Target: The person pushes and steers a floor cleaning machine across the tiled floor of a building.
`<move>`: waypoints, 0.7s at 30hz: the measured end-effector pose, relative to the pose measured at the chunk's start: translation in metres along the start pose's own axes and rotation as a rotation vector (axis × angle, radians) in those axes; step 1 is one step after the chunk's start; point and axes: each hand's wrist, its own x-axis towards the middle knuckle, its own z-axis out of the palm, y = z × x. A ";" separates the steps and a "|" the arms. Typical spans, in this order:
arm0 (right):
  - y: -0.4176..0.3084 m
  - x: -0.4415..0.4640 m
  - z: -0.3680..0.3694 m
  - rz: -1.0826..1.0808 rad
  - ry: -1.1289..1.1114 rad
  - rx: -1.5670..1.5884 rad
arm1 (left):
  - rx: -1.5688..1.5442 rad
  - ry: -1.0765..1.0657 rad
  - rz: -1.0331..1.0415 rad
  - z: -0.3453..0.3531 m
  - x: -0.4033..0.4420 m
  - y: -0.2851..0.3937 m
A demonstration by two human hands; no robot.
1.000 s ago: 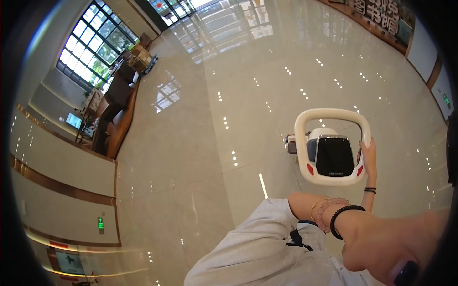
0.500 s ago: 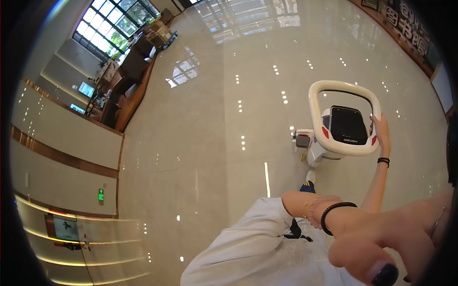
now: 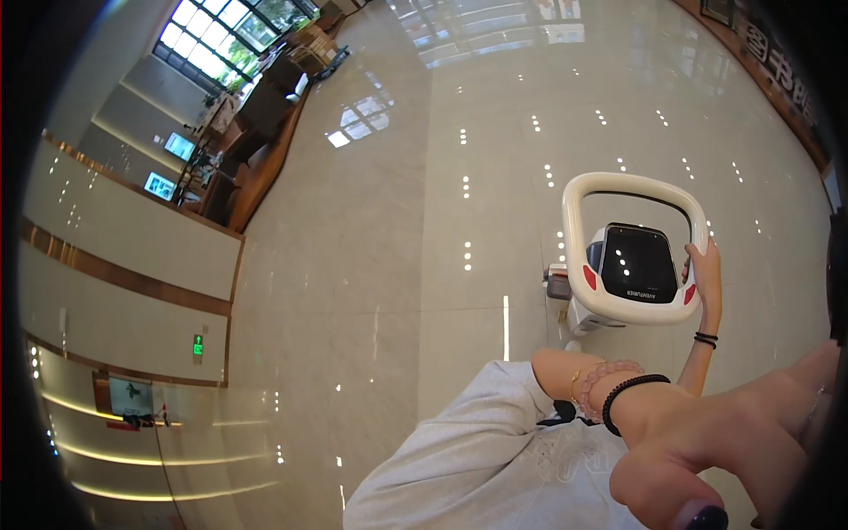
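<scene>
A white rounded loop handle (image 3: 579,234) stands above the floor at the right, around a black screen (image 3: 639,265) marked AVENTURIER. My right hand (image 3: 707,276) is wrapped round the loop's right side, two dark bands on its wrist. Much closer to the camera, my left hand (image 3: 707,442) is raised at the lower right, above light grey trousers (image 3: 477,450). Its dark-nailed thumb is apart from another finger, with nothing visible between them; the other fingers are out of clear view. Pink beads and a black bracelet circle that wrist.
Glossy tiled floor (image 3: 371,265) spreads ahead. Along the left are a wood-edged platform (image 3: 265,181) with dark chairs, a panelled wall (image 3: 132,243) and a green exit sign (image 3: 198,346). Boxes (image 3: 314,51) sit near the window. A wall with large characters (image 3: 777,71) is at the upper right.
The room has shifted rightward in view. The loop handle, with my right hand on it, moved up and right, then partly back down. My left hand stays raised near the camera.
</scene>
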 end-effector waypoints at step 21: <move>0.012 0.018 -0.007 0.049 -0.014 -0.026 | 0.379 0.365 -0.545 -0.030 -0.021 0.033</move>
